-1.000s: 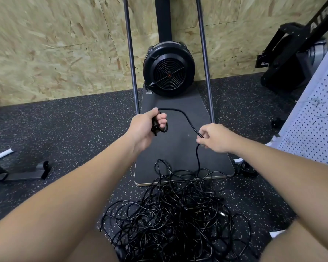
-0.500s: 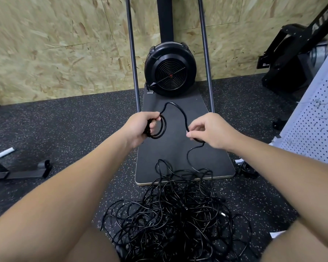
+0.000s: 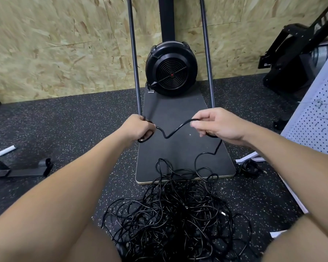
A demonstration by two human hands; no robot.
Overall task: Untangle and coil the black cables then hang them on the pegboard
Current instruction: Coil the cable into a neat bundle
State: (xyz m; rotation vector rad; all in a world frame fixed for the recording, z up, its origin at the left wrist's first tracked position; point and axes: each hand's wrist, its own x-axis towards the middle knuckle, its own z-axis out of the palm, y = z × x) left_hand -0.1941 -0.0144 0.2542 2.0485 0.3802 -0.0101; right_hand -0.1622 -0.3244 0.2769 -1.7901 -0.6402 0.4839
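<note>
A big tangle of black cables [image 3: 178,220] lies on the speckled floor between my knees. One black cable [image 3: 173,131] rises from it and runs between both hands. My left hand [image 3: 138,127] grips a small coil of that cable, its loops showing below the fingers. My right hand [image 3: 214,123] pinches the cable a short way along, and the strand sags in a kinked V between the hands. From the right hand the cable drops back to the pile. The white pegboard [image 3: 314,127] leans at the right edge.
A black fan unit [image 3: 171,69] on a dark base board [image 3: 178,148] with two upright poles stands ahead, against an OSB wall. Another small black cable bundle [image 3: 249,168] lies right of the board. Black metal frames sit at the left and far right.
My right hand moved rightwards away from the left, drawing the cable out into a longer span between them. The left hand shifted slightly left, still holding its coil.
</note>
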